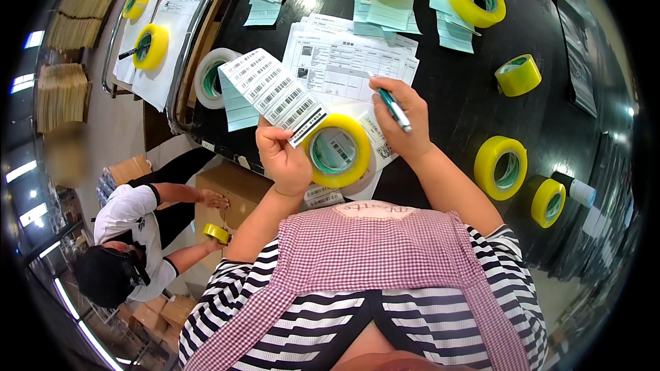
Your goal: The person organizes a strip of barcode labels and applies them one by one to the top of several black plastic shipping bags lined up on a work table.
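Though slanted, barcoded label sheet (275, 92).

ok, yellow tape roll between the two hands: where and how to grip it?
I'd pinch the yellow tape roll by its right rim from above right, thumb in the hole, fingers outside. It lies with its open core facing up, so the ring wall looks graspable; the barcode label sheet and left hand crowd its left side.
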A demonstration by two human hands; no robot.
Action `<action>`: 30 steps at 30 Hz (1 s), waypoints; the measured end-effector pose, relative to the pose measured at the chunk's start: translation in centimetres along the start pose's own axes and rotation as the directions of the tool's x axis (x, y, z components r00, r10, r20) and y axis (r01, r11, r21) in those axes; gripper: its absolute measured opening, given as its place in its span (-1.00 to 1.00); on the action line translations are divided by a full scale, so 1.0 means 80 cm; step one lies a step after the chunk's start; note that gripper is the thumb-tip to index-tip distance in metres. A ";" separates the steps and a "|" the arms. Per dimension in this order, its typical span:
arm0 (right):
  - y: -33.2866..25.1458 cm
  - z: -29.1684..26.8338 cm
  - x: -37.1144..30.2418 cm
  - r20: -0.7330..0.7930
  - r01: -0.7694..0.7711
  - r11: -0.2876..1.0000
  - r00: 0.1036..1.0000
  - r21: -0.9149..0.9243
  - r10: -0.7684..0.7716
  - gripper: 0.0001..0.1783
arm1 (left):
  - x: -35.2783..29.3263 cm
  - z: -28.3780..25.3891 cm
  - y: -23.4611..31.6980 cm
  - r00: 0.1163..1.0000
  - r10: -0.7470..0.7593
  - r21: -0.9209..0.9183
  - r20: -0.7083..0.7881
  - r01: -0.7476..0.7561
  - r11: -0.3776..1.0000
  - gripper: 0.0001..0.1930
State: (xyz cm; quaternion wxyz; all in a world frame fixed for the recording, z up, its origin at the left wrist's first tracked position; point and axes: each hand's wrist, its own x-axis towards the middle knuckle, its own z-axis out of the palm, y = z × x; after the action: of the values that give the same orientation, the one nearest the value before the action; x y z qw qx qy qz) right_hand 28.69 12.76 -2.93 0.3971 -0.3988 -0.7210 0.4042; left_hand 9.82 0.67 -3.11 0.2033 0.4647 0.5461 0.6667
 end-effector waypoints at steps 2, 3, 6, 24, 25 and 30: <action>-0.001 0.007 0.011 0.048 0.166 0.978 0.986 -0.126 -0.161 -0.64 | -0.003 -0.004 -0.004 0.999 -0.037 -0.005 0.014 0.037 0.999 -0.70; 0.001 0.010 0.017 0.057 0.205 0.964 0.979 -0.171 -0.198 -0.64 | -0.001 -0.002 -0.002 0.999 -0.027 0.005 0.026 0.027 1.000 -0.71; 0.005 0.013 0.028 0.082 0.276 0.920 0.961 -0.276 -0.264 -0.64 | 0.001 -0.001 -0.007 0.999 -0.018 0.014 0.027 0.017 1.000 -0.72; 0.051 -0.017 0.051 -0.221 0.006 0.992 0.975 -0.127 -0.034 -0.95 | 0.004 0.001 -0.001 0.988 -0.122 -0.078 0.092 0.129 0.989 -0.76; 0.052 -0.016 0.052 -0.219 0.011 0.990 0.975 -0.143 -0.042 -0.95 | 0.004 0.001 0.000 0.988 -0.127 -0.077 0.093 0.134 0.988 -0.76; 0.052 -0.021 0.049 -0.227 0.040 0.978 0.970 -0.205 -0.087 -0.94 | 0.004 0.000 -0.001 0.989 -0.118 -0.076 0.092 0.125 0.989 -0.77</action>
State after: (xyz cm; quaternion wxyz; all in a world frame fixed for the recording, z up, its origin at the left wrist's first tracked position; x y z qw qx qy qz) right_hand 29.85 18.20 -5.09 0.4504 -0.4580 -0.7183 0.2674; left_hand 9.66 0.91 -3.04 0.2860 0.4504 0.5363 0.6540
